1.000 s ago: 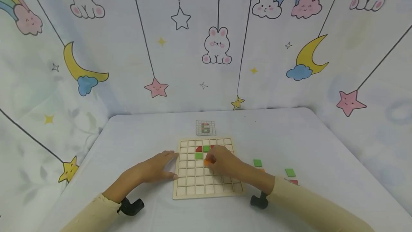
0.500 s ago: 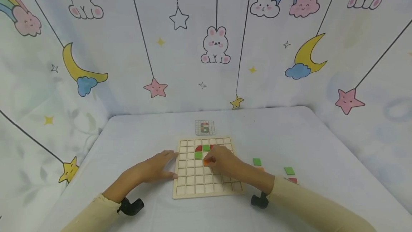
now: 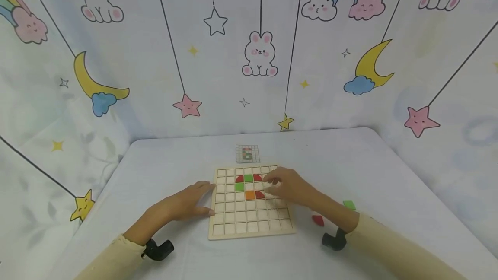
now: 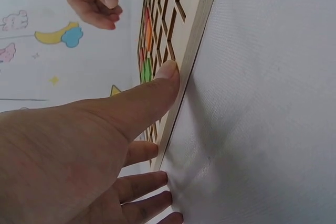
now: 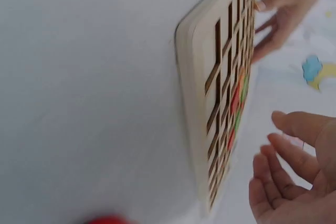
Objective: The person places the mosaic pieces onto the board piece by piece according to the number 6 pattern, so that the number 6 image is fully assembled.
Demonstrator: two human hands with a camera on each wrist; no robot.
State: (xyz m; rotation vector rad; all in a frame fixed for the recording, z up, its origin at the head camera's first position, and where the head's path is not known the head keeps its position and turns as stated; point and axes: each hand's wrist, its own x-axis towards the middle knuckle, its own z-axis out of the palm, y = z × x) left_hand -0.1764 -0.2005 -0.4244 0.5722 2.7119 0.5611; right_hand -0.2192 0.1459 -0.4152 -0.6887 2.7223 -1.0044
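Note:
A wooden grid board point(image 3: 233, 228) lies on the table. My left hand point(image 3: 188, 202) rests at its left edge, thumb point(image 4: 167, 70) against the rim with fingers spread. In the grid sit an orange square tile point(image 3: 250, 195), a red quarter-round tile point(image 3: 259, 194) beside it, and two green squares, one a left-hand green tile point(image 3: 239, 187). Two more red rounded tiles lie in the upper row, including a right-hand red tile point(image 3: 257, 178). Over the board's right side hovers my right hand point(image 3: 288, 187), fingers loosely bent, with nothing between them in the right wrist view point(image 5: 294, 166).
Behind the board lies a clear gridded card point(image 3: 247, 154) with a coloured figure. To the right, partly behind the right forearm, are a loose red tile point(image 3: 317, 220) and a loose green tile point(image 3: 349, 205). A patterned cloth hangs behind the table.
My right hand has let go of the orange tile and moved right, uncovering it and the red tile beside it. The left hand stays at the board's edge.

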